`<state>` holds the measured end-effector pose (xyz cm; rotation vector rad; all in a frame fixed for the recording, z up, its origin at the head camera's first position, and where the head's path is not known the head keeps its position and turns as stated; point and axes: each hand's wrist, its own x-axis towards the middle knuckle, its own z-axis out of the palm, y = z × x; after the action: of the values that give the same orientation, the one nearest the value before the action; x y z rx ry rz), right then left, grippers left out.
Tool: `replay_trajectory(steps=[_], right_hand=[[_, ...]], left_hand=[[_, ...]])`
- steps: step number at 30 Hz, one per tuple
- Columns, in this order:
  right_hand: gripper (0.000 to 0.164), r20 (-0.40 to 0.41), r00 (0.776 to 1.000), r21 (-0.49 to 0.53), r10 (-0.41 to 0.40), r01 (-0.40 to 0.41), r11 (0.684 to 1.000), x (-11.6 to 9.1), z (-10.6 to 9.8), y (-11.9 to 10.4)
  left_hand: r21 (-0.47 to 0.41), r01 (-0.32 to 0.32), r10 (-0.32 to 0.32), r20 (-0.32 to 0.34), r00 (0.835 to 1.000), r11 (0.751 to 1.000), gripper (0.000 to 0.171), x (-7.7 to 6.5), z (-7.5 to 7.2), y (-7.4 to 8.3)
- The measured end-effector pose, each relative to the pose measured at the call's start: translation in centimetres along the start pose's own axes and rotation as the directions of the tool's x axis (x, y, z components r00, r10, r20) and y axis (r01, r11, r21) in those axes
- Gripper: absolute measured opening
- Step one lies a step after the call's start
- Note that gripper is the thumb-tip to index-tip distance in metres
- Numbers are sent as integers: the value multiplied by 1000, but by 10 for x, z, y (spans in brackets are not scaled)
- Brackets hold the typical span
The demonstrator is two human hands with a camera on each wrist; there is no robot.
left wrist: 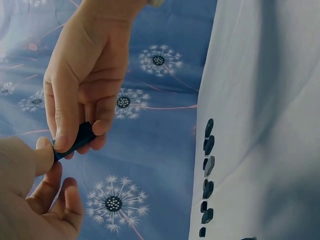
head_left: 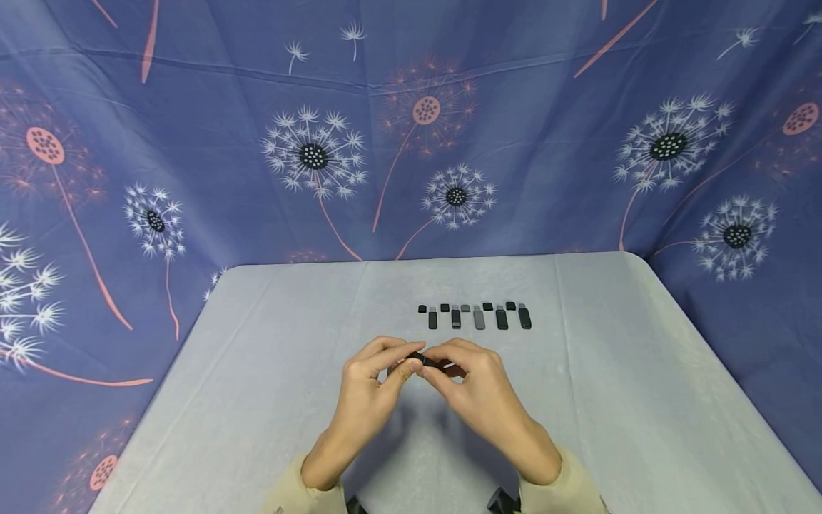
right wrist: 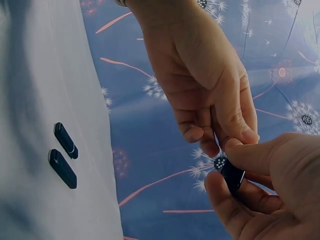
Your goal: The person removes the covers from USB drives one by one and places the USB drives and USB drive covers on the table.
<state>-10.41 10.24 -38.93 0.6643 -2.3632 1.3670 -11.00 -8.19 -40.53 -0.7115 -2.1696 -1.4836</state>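
In the head view, a person's left hand (head_left: pixel 366 378) and right hand (head_left: pixel 481 382) pinch a small dark stick (head_left: pixel 429 362) above a pale counter (head_left: pixel 257 400), its long axis slanting from one to the other; flash drives (head_left: pixel 479 318) line up beyond, nearer the right. The left wrist view shows most of the stick within the right hand's grip, the left pinching its end. The right wrist view shows it between both hands, partly hidden by fingers.
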Motion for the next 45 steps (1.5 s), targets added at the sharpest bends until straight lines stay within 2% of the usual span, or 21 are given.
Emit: replay_trajectory(steps=[6,11,17,21,28,38,45], right_hand=[[8,-12,1000,-23,-26,26,999,-1,0,2],[8,-9,999,-20,-49,49,999,-2,1,2],[8,0,999,-49,-50,50,998,-2,0,4],[7,6,999,-63,-54,55,997,-3,-1,5],[5,8,997,-67,-72,72,995,-4,-3,6],[5,12,996,-64,-90,90,994,-6,-4,9],[4,24,997,-47,-68,69,997,-7,-5,9]], left_hand=[[18,-16,16,27,1000,1000,22,0,-1,0],[25,-36,36,18,999,999,17,1,-1,0],[79,-23,22,21,1000,997,22,0,1,1],[83,-2,0,27,1000,997,24,0,1,2],[85,18,-23,55,998,996,15,2,2,4],[108,-3,-6,77,997,994,11,5,2,3],[121,-9,-1,83,997,993,11,5,2,3]])
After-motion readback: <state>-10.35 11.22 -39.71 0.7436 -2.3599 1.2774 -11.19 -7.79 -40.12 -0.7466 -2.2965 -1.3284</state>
